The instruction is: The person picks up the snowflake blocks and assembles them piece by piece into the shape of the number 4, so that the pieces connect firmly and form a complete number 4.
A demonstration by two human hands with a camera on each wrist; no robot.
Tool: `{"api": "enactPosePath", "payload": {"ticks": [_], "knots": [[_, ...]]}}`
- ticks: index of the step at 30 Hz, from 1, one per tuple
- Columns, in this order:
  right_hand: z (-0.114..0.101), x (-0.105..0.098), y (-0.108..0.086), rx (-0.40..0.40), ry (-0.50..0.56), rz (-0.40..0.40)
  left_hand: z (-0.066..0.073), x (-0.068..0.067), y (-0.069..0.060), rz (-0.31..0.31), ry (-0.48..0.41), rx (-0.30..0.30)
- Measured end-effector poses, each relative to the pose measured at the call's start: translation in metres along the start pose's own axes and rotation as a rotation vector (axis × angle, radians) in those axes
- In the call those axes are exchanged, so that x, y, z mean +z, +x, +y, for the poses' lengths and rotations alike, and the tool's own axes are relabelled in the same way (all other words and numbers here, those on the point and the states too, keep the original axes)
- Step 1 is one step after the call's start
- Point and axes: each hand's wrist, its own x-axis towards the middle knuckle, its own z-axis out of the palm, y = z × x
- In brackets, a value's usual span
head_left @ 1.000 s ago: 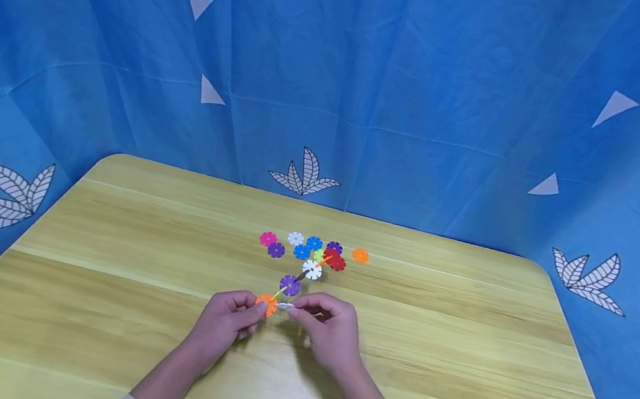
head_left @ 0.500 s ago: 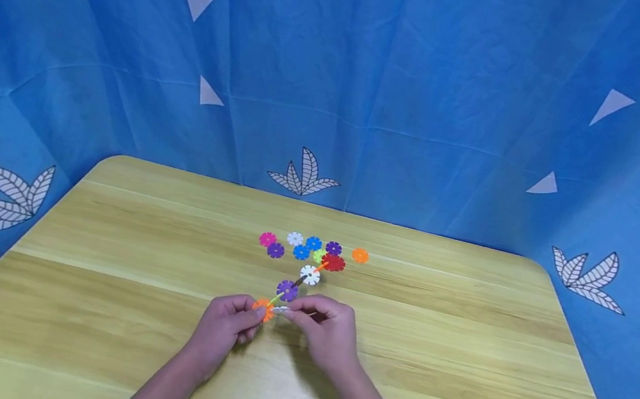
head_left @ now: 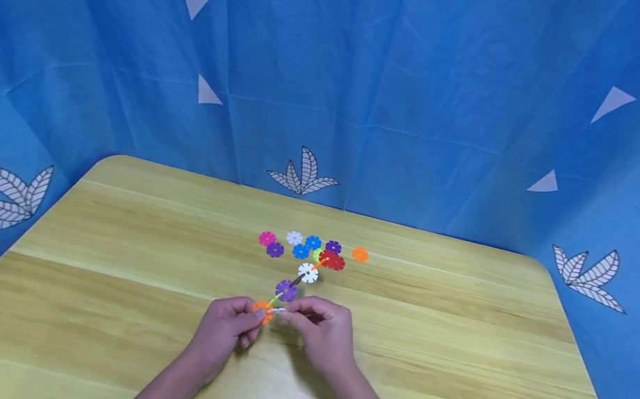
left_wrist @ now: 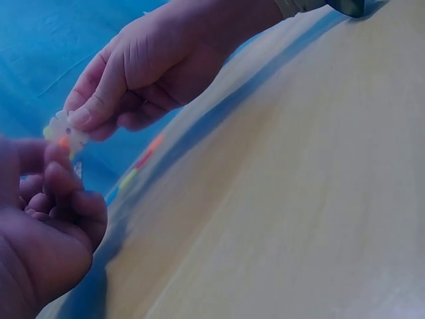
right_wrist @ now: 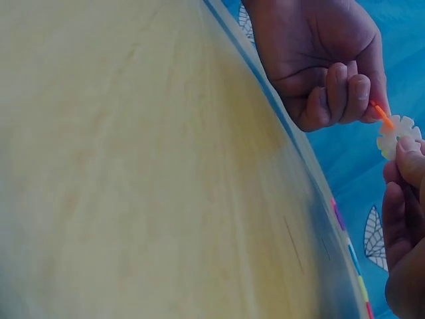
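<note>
My left hand (head_left: 224, 332) pinches an orange notched plastic disc (head_left: 259, 305) between thumb and fingers, above the table. A white notched disc (right_wrist: 390, 136) is pinched by my right hand (head_left: 325, 334); seen edge-on in the head view, it meets the orange disc's right edge. How deep their slots engage cannot be made out. From the orange disc a joined chain runs away to the upper right: a yellow-green disc (head_left: 274, 300) edge-on, a purple disc (head_left: 286, 290), a dark brown one edge-on, a white disc (head_left: 308, 272), an orange one edge-on and a red disc (head_left: 327, 258).
Loose notched discs lie on the wooden table (head_left: 458, 364) beyond the hands: pink (head_left: 267, 239), purple (head_left: 275, 250), white (head_left: 294, 238), blue (head_left: 301, 251), orange (head_left: 360, 255) and several others. Behind the table's far edge hangs a blue patterned cloth (head_left: 437, 106).
Both hands have shifted slightly towards me, drawing the chain along. The right hand has moved a little left, bringing its white disc further onto the orange disc's edge.
</note>
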Motion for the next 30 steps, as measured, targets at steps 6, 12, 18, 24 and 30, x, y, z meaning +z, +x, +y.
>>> {"api": "enactPosePath", "payload": {"ticks": [6, 12, 18, 24, 30], "knots": [[0.028, 0.000, 0.004, -0.034, 0.034, -0.037, -0.002, -0.003, -0.002, 0.058, 0.023, -0.011], [0.030, -0.014, 0.009, 0.002, -0.031, -0.093, -0.004, -0.009, -0.003, 0.041, 0.041, 0.003], [0.027, -0.039, 0.022, 0.112, -0.171, -0.050, 0.000, -0.014, -0.005, 0.030, 0.060, 0.000], [0.032, -0.054, 0.038, 0.153, -0.192, 0.069, 0.000, -0.016, -0.005, 0.008, 0.057, -0.010], [0.041, -0.061, 0.054, 0.167, -0.184, 0.178, 0.000, -0.016, -0.007, -0.011, 0.050, -0.010]]}}
